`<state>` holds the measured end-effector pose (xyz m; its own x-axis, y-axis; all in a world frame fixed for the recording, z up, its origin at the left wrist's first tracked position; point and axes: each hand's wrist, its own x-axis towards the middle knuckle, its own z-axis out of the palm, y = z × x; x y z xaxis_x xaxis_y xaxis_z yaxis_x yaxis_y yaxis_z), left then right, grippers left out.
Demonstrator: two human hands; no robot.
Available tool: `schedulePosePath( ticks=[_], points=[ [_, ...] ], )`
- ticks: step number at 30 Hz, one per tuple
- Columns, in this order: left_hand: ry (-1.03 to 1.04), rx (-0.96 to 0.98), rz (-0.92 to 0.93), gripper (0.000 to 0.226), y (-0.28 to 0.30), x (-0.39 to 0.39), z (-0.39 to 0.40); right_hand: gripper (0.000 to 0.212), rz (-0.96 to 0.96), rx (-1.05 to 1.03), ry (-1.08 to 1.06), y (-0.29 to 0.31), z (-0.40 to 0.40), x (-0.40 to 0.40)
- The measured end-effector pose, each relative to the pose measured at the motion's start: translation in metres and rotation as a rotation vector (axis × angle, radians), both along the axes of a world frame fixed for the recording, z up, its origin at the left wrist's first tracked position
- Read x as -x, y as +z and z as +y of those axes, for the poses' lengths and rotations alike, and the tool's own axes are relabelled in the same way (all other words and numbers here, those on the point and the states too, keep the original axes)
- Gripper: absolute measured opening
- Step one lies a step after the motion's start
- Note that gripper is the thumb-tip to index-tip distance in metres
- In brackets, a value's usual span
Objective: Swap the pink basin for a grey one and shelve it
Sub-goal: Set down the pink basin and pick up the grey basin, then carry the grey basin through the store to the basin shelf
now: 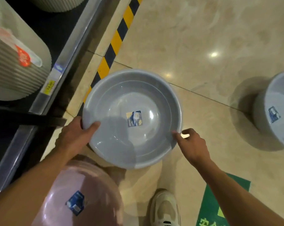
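A round grey basin [121,98] with a label at its centre is held above the floor in the middle of the view. My left hand [76,136] grips its left rim, thumb inside the bowl. My right hand [191,144] pinches the right rim with its fingertips. A pink basin [69,185] with a blue label sits on the floor at the lower left, partly hidden under my left forearm.
A shelf [56,74] with a price strip runs along the left, holding ribbed grey tubs [12,75]. Yellow-black hazard tape [117,39] lines its base. A stack of grey basins [278,111] stands on the floor at right. My shoe [165,207] and a green floor sign [214,207] are below.
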<state>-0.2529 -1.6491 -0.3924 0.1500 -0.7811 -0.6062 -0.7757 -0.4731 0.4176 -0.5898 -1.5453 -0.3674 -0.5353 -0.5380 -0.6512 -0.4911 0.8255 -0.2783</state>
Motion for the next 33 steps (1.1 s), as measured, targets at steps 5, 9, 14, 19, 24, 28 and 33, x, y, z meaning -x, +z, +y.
schedulePosePath(
  ticks=[5, 9, 14, 19, 24, 28, 33],
  points=[
    [0.134, 0.098, 0.011, 0.07, -0.037, 0.006, -0.007, 0.036, -0.173, 0.042, -0.025, -0.036, -0.014, 0.002],
    [0.079, 0.166, -0.051, 0.044, -0.033, 0.01, -0.004, 0.024, -0.166, 0.086, -0.068, -0.044, -0.012, 0.001],
    [-0.007, 0.192, -0.075, 0.041, -0.003, 0.022, -0.002, 0.017, -0.096, 0.19, -0.078, -0.017, -0.005, 0.01],
    [-0.085, 0.219, -0.053, 0.042, 0.06, 0.052, -0.013, 0.018, -0.05, 0.207, -0.114, 0.046, 0.005, 0.035],
    [-0.123, 0.17, 0.033, 0.043, 0.141, 0.085, -0.025, 0.012, -0.01, 0.278, -0.199, 0.136, 0.029, 0.064],
    [-0.252, 0.223, 0.177, 0.03, 0.21, 0.134, -0.023, 0.02, 0.028, 0.322, -0.323, 0.204, 0.064, 0.094],
    [-0.482, 0.214, 0.183, 0.027, 0.289, 0.209, -0.008, 0.043, 0.06, 0.282, -0.455, 0.278, 0.128, 0.133]
  ],
)
